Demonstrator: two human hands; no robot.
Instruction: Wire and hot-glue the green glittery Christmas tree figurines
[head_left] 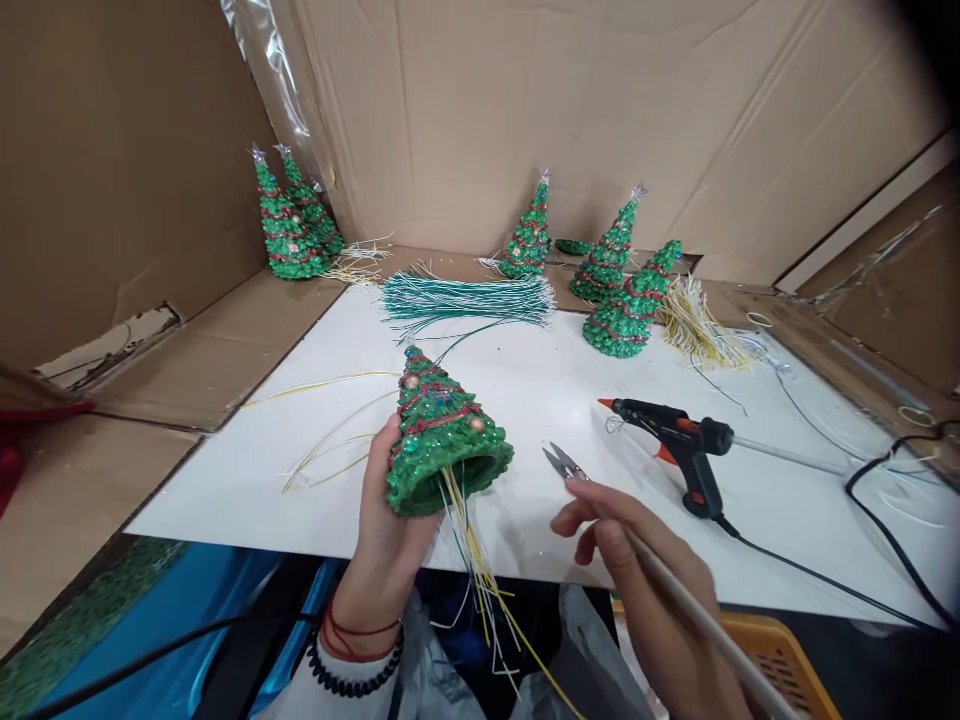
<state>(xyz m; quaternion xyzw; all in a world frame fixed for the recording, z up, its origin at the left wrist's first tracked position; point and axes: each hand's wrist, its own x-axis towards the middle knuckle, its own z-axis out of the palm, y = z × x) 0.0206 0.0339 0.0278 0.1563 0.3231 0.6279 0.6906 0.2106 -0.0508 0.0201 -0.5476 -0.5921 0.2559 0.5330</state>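
My left hand (386, 500) is closed around a small green Christmas tree (442, 430) with red garland and beads. The tree leans, so its hollow base faces me. From that opening a bundle of yellow, white and green wires (476, 560) hangs past the table edge. My right hand (637, 560) is partly curled, with a long grey rod (701, 605) running between thumb and index finger; its front end is hidden. At the index fingertip are thread snips (564, 462), blades pointing away and handles mostly covered. I cannot tell whether the fingers touch them.
A black glue gun (686, 440) lies on the white board (247, 460) at right, its cable (817, 575) trailing rightward. A bundle of green wires (469, 300) lies behind. Several finished-looking trees (289, 235) stand along the cardboard walls. Yellow-white wires (697, 325) lie at back right.
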